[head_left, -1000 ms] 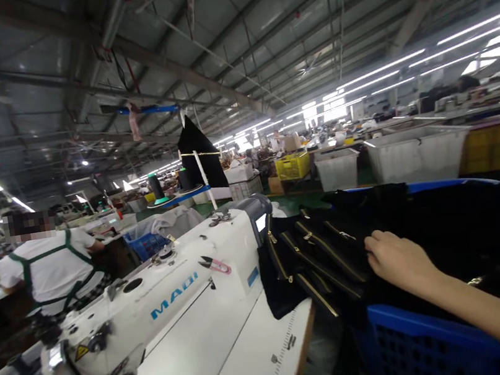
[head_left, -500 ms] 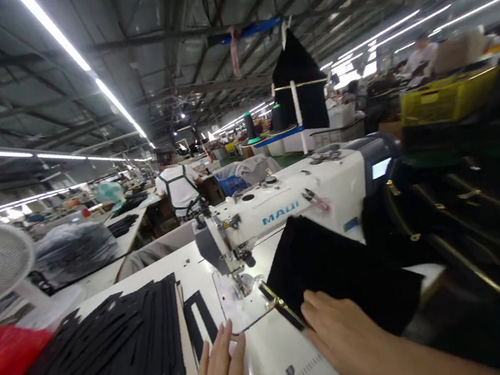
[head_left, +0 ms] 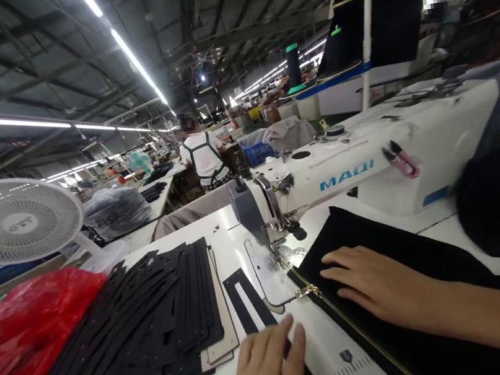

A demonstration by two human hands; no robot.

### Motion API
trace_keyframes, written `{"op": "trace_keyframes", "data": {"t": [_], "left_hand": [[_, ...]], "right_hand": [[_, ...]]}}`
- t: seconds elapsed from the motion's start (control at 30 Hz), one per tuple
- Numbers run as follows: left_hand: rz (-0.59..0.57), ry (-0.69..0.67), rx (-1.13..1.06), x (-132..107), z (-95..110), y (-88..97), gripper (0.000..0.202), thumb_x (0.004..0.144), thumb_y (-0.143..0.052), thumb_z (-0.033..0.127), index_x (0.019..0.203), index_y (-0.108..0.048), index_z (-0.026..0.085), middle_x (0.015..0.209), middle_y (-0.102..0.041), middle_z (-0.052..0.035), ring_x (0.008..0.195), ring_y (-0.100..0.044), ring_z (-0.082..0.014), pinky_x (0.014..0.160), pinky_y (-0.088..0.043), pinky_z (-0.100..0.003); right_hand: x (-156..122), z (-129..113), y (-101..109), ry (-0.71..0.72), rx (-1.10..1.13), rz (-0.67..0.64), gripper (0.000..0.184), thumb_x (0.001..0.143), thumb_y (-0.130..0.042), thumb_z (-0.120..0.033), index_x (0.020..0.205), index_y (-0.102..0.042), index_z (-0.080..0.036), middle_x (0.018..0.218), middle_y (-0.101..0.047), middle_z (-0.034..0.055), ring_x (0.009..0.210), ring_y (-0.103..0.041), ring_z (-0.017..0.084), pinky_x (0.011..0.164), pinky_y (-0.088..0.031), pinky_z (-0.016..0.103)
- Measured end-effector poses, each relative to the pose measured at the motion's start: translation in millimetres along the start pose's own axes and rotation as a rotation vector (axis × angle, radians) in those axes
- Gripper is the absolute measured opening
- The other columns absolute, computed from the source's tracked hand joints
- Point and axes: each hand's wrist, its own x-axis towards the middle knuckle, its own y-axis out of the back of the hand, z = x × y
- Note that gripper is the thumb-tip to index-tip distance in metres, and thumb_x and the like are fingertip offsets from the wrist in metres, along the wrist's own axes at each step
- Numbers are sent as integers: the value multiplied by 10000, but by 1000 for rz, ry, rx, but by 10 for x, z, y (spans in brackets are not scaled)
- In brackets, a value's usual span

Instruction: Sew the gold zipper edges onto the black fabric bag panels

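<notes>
My left hand (head_left: 268,368) rests over a black slotted strip (head_left: 243,298), its fingers stretched out; the strip runs beneath the hand, and I cannot tell whether it is pinched. My right hand (head_left: 370,276) lies with fingers extended on a large piece of black fabric (head_left: 421,249). Along the fabric's left edge runs a gold-toothed zipper (head_left: 363,333) with a metal slider (head_left: 307,291). The zipper's far end lies close to the needle area of a white sewing machine (head_left: 347,176).
Stacked black cut pieces (head_left: 170,312) lie at left, over beige boards (head_left: 224,332). Farther left are a red plastic bag (head_left: 41,331) and a white fan (head_left: 20,222). Pink-handled thread snips (head_left: 402,161) rest on the machine. A person (head_left: 204,157) works farther off.
The view has turned and moved closer to the machine. The zipper edge now lies stretched toward me, and my right hand has moved from that edge onto the fabric, fingers flatter.
</notes>
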Motion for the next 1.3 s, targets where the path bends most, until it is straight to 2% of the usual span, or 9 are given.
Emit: {"op": "trace_keyframes", "data": {"t": [0.07, 0.17, 0.3, 0.43, 0.63, 0.83, 0.97, 1.1, 1.3], "left_hand": [[-52, 139, -43, 204, -92, 114, 446, 859, -490, 266, 1271, -453, 98, 1278, -529, -174, 1106, -557, -271, 873, -504, -420], [-132, 250, -31, 245, -168, 157, 443, 848, -504, 245, 1257, -467, 80, 1309, -488, -200, 1172, -503, -303, 932, -452, -494], [-140, 122, -21, -166, -97, 6, 820, 766, -597, 537, 1374, -309, 67, 1373, -384, -239, 1244, -398, -374, 919, -451, -494], [-174, 34, 95, -483, 76, -162, 652, 856, -546, 266, 1413, -233, 139, 1404, -351, -202, 1286, -339, -351, 969, -393, -485], [-223, 103, 126, -416, 153, -120, 685, 826, -488, 83, 1427, -171, 176, 1442, -298, -157, 1317, -294, -314, 1015, -321, -512], [-172, 74, 162, -513, 70, -238, 746, 829, -564, 439, 1416, -228, 125, 1407, -351, -210, 1276, -338, -389, 963, -392, -513], [-129, 65, 160, -581, -14, -297, 683, 836, -563, 414, 1400, -288, 143, 1376, -417, -179, 1271, -369, -346, 960, -427, -442], [-118, 97, 124, -521, -27, -310, 612, 860, -538, 336, 1400, -283, 201, 1364, -428, -190, 1259, -400, -315, 911, -470, -411], [-72, 339, -57, -278, 41, -185, 542, 810, -563, 316, 1311, -427, 161, 1274, -497, -189, 1179, -475, -317, 918, -462, -475]], "right_hand": [[118, -77, 135, 33, 3, -40, 195, 818, -522, -129, 961, -651, -151, 1044, -616, 113, 927, -584, 253, 776, -500, 433], [108, 20, 140, 81, -44, -44, 302, 782, -606, -219, 1074, -622, -146, 1160, -581, 134, 1048, -544, 290, 863, -469, 472], [-285, 289, -237, -72, -174, 85, 514, 867, -467, -420, 1308, -466, -154, 1361, -433, 146, 1250, -381, 327, 968, -365, 544], [-453, 238, -278, -295, -274, 36, 504, 865, -449, -378, 1273, -499, -85, 1333, -443, 206, 1217, -402, 384, 919, -384, 565], [145, 5, 268, -26, 104, -152, 156, 835, -519, -154, 924, -642, -118, 934, -602, 116, 903, -559, 262, 811, -435, 429], [469, 9, 127, 88, 337, -244, 196, 712, -643, -68, 898, -620, -125, 885, -577, 51, 731, -566, 132, 666, -466, 224], [322, -18, 8, 132, 284, -183, 119, 810, -508, -55, 814, -608, -119, 893, -555, 80, 786, -556, 173, 714, -468, 295], [41, -83, -83, 160, 261, 41, 249, 888, -361, -63, 834, -591, -140, 904, -557, 81, 806, -558, 184, 712, -482, 319], [-102, -70, 13, 13, 443, 138, 247, 922, -399, -196, 769, -593, -188, 768, -598, 31, 726, -590, 155, 687, -508, 289]]}}
